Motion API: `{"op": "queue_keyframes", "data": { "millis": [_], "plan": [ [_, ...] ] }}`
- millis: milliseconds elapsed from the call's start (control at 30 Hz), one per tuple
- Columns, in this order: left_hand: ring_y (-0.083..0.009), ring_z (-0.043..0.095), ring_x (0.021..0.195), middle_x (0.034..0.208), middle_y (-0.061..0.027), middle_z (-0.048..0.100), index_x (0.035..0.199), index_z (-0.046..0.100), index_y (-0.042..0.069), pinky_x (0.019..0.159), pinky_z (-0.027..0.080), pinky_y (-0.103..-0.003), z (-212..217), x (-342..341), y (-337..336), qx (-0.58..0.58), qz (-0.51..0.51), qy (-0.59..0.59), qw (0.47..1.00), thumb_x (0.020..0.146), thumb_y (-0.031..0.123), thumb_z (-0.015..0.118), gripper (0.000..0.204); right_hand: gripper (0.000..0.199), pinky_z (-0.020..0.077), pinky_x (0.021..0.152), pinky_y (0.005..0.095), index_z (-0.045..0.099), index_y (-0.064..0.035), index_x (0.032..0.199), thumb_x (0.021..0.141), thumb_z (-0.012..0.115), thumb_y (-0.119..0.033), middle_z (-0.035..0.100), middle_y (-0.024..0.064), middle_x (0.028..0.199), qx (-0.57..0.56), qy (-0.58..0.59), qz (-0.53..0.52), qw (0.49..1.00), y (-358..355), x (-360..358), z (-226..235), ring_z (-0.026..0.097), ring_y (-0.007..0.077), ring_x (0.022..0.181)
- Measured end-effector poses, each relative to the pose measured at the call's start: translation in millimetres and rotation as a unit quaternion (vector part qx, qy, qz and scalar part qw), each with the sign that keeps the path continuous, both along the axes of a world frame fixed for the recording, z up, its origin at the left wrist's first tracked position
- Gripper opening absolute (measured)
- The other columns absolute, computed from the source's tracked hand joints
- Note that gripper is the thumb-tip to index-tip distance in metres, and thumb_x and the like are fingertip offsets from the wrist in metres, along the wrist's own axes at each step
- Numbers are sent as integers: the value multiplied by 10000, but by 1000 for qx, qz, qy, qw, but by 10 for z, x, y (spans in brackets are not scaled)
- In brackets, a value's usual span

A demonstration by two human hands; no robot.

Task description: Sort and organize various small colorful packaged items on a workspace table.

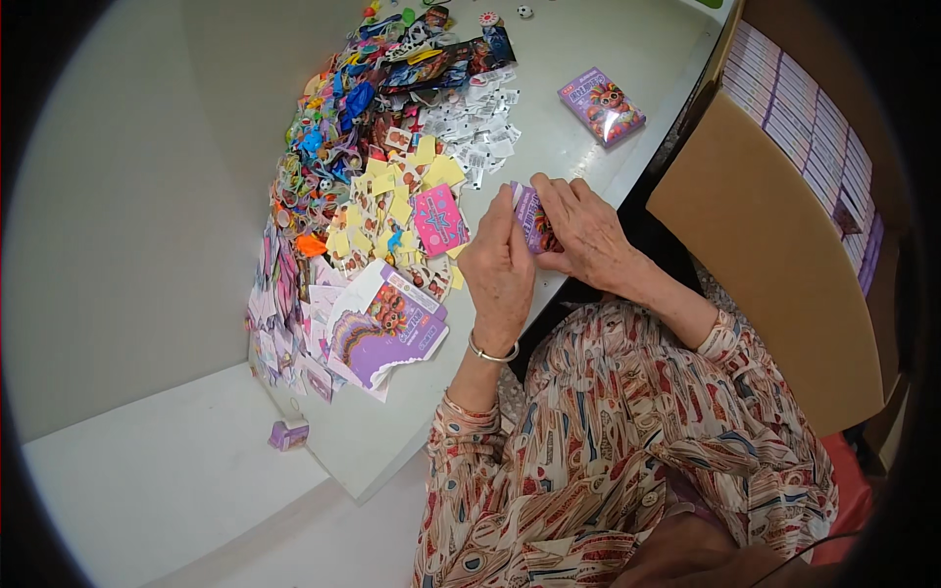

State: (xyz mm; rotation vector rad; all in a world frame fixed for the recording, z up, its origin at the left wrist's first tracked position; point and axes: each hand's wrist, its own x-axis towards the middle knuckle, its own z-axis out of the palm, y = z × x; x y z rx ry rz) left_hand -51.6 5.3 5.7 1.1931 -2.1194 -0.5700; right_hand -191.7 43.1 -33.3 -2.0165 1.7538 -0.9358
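Between my two hands, just above the near edge of the table, is a small purple printed box (534, 218). My left hand (498, 257) wraps its left side, thumb upright along it. Over the top and right side curl the fingers of my right hand (586, 233), its thumb at the bottom. The hands cover much of the box. Farther off to the right lies a similar purple box (602, 106) with a glossy front. Left of my left hand, a pink card packet (439, 221) rests by a stack of flat purple-and-white unfolded cartons (392, 328).
A heap of small colourful toys (328, 147) runs along the wall side of the table (549, 49). Beside it lie white sachets (480, 127) and yellow paper pieces (400, 206). To my right stands a large cardboard carton (784, 255) packed with rows of boxes (799, 118).
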Motion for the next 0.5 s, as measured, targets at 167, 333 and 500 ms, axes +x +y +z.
{"op": "queue_keyframes", "data": {
  "millis": [167, 333, 500],
  "plan": [
    [-406, 597, 1063, 1230, -280, 550, 1338, 439, -83, 855, 513, -421, -82, 10, 85, -124, -60, -105, 985, 823, -52, 553, 528, 1010, 467, 853, 400, 269, 55, 1392, 576, 829, -149, 505, 180, 1147, 1, -4, -5, 1000, -3, 25, -31, 503, 344, 968],
    [-426, 506, 1205, 1331, -284, 482, 1351, 406, -97, 971, 455, -445, -133, -15, 146, -165, -63, -131, 976, 817, -52, 545, 554, 1027, 474, 830, 402, 252, 54, 1405, 577, 826, -148, 502, 178, 1146, -25, -4, -16, 1000, 6, 22, -49, 502, 340, 951],
    [-420, 486, 1239, 1362, -274, 465, 1373, 394, -81, 998, 441, -450, -117, 13, 180, -36, -40, -37, 998, 801, -67, 537, 590, 1032, 482, 794, 391, 258, 41, 1402, 570, 836, -159, 497, 163, 1094, -39, 4, -13, 999, 11, 21, -62, 507, 323, 920]
  ]
}}
